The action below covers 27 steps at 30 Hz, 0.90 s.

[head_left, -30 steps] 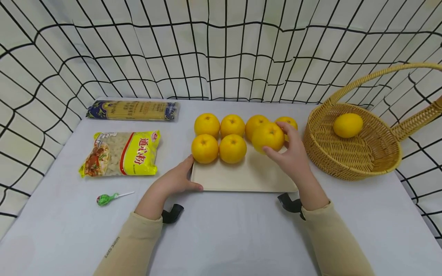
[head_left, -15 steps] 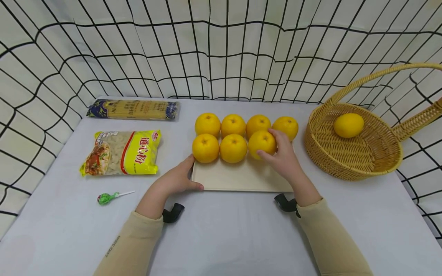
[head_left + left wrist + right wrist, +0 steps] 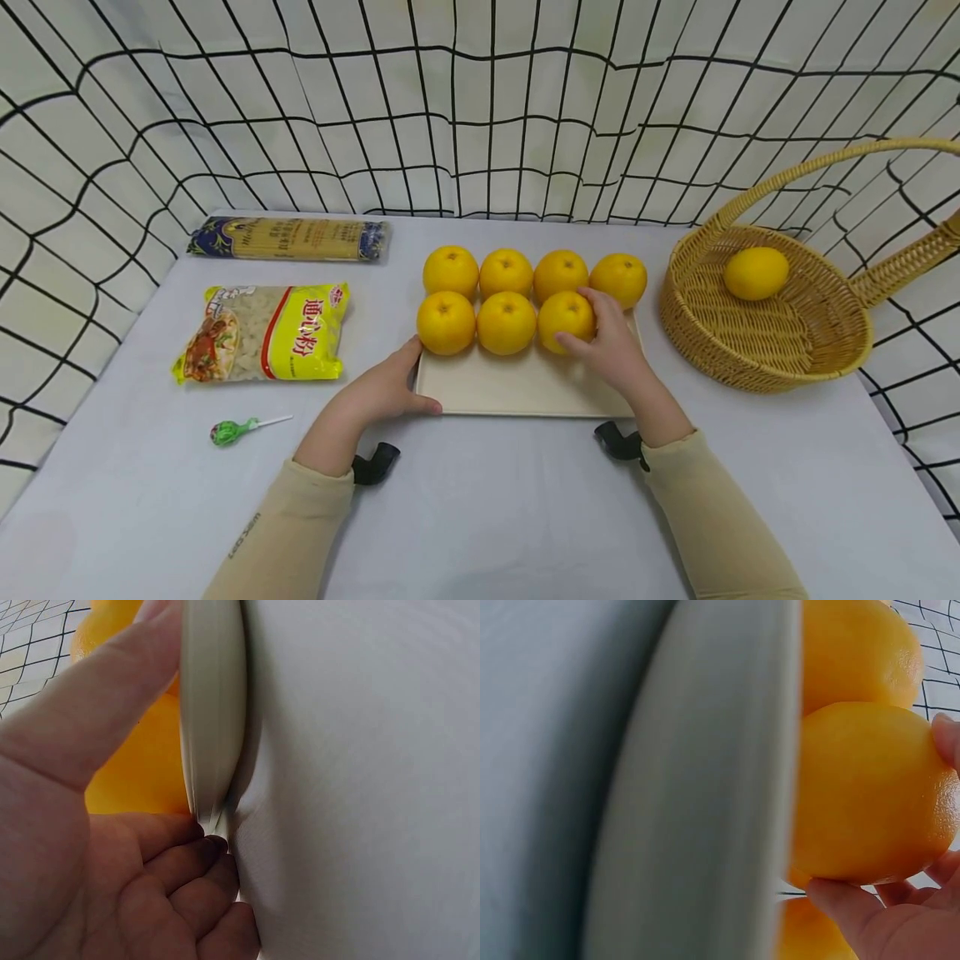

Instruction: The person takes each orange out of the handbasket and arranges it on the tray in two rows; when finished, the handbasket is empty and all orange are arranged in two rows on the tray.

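Note:
My right hand (image 3: 617,343) holds an orange (image 3: 561,325) at the right end of the front row on a cream rectangular tray (image 3: 517,392). Thumb and fingertips lie on opposite sides of that orange in the right wrist view. Two more oranges stand to its left, and several form a row behind. At the tray's left side my left hand (image 3: 381,388) grips the edge. In the left wrist view its thumb (image 3: 97,705) lies along the tray's edge and its curled fingers meet the corner.
A wicker basket (image 3: 686,333) with a tall handle stands right of the tray, a yellow fruit (image 3: 756,273) inside. On the left lie a noodle packet (image 3: 292,240), a yellow pasta bag (image 3: 262,335) and a green lollipop (image 3: 232,432). Black netting (image 3: 487,125) rises behind the table.
My right hand has brought its orange left and down into the front row, beside the other two. The rightmost back orange now shows more fully. My left hand stays at the tray.

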Motion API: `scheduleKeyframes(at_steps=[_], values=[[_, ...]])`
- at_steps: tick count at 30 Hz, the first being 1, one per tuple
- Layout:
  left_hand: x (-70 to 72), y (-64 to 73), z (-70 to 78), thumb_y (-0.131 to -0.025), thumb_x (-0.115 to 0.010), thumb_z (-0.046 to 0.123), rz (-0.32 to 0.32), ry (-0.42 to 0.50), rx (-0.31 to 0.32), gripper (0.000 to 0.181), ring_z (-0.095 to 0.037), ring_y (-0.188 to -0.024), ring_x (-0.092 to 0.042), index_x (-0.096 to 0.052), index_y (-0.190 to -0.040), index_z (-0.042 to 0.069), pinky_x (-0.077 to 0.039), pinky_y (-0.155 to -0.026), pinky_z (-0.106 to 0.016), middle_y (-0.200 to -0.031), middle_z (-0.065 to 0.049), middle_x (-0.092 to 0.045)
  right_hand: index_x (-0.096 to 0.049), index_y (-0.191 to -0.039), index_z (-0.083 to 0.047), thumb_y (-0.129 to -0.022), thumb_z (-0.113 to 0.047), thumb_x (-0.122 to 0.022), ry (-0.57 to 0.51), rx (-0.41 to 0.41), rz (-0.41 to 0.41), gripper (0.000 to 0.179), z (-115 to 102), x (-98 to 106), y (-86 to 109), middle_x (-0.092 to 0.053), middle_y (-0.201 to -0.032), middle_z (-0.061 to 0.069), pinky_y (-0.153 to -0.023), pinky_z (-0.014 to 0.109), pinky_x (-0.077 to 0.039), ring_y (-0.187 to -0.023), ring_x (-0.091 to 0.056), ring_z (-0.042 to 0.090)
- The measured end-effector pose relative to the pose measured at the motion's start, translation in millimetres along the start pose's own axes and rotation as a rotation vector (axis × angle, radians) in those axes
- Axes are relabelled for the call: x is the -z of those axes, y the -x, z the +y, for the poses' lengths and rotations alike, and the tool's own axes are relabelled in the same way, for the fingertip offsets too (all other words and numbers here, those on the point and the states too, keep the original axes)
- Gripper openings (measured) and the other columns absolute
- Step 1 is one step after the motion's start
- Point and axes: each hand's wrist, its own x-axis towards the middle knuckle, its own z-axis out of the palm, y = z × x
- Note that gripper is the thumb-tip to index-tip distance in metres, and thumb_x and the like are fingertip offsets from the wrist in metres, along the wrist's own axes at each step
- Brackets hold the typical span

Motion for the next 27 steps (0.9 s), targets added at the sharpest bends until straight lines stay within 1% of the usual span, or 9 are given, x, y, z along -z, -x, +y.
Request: scheduleKeyframes(at_steps=[4,8,16,18,21,23,25,27], values=[[-0.6,-1.3,-1.3,-0.069,-0.077,0.035,0.006,-0.005,-0.006,0.110,-0.033,-0.140,-0.013,-0.004,-0.146,0.006,-0.015,-0.112,-0.050,-0.153,-0.013,-0.009,-0.026,-0.139,-0.004,-0.082,-0.027,-0.065,0.004,0.002,-0.018,0.072,3,0,-0.9,-0.025,-0.144,0.017,-0.111,0.047,-0.021,-0.132,-0.026,0.031],[-0.5,-1.3,-1.5,-0.069,-0.077,0.035,0.002,-0.010,0.002,0.111,-0.033,-0.140,-0.012,-0.004,-0.146,0.006,-0.015,-0.112,-0.050,-0.153,-0.013,-0.008,-0.026,-0.139,-0.004,-0.082,-0.028,-0.067,0.007,0.008,-0.040,0.074,6,-1,-1.6,-0.023,-0.145,0.018,-0.111,0.048,-0.020,-0.132,-0.025,0.031],[-0.4,-0.1,-0.1,-0.070,-0.077,0.034,-0.004,-0.006,0.004,0.111,-0.034,-0.140,-0.011,-0.003,-0.146,0.004,-0.014,-0.112,-0.050,-0.153,-0.014,-0.008,-0.020,-0.143,-0.006,-0.078,-0.032,-0.071,0.024,0.001,-0.073,0.086,6,1,-1.5,-0.017,-0.148,0.017,-0.113,0.049,-0.017,-0.136,-0.020,0.032],[-0.4,0.3,-0.1,-0.070,-0.077,0.035,-0.005,-0.009,0.007,0.110,-0.034,-0.139,-0.012,-0.003,-0.146,0.004,-0.015,-0.112,-0.050,-0.153,-0.015,-0.008,-0.018,-0.144,-0.006,-0.076,-0.034,-0.072,0.049,0.011,-0.073,0.091,7,3,-1.5,-0.017,-0.149,0.017,-0.113,0.050,-0.016,-0.137,-0.018,0.032],[-0.1,1.2,0.1,-0.070,-0.077,0.034,-0.003,-0.004,0.005,0.110,-0.034,-0.139,-0.012,-0.003,-0.146,0.004,-0.015,-0.112,-0.050,-0.153,-0.014,-0.008,-0.017,-0.145,-0.008,-0.074,-0.040,-0.072,0.089,0.030,-0.047,0.095,4,8,0.3,-0.017,-0.150,0.015,-0.113,0.049,-0.015,-0.138,-0.016,0.031],[0.1,2.0,0.4,-0.070,-0.077,0.034,0.000,0.001,0.003,0.110,-0.034,-0.139,-0.012,-0.003,-0.146,0.005,-0.015,-0.112,-0.050,-0.153,-0.014,-0.008,-0.018,-0.145,-0.010,-0.074,-0.040,-0.072,0.100,0.052,-0.010,0.095,1,16,3.1,-0.020,-0.150,0.014,-0.112,0.050,-0.018,-0.137,-0.018,0.032],[0.3,2.3,0.8,-0.070,-0.077,0.033,0.003,0.008,-0.001,0.109,-0.033,-0.140,-0.011,-0.003,-0.146,0.006,-0.015,-0.112,-0.050,-0.153,-0.014,-0.008,-0.020,-0.145,-0.011,-0.074,-0.037,-0.073,0.088,0.083,0.051,0.092,-2,26,7.5,-0.024,-0.148,0.014,-0.110,0.051,-0.023,-0.135,-0.023,0.032],[0.4,2.4,1.0,-0.070,-0.077,0.034,0.004,0.011,0.000,0.109,-0.033,-0.140,-0.012,-0.003,-0.146,0.006,-0.015,-0.112,-0.050,-0.153,-0.013,-0.008,-0.024,-0.143,-0.011,-0.075,-0.031,-0.073,0.062,0.126,0.125,0.086,-5,38,12.6,-0.028,-0.146,0.014,-0.106,0.051,-0.029,-0.132,-0.028,0.032]])
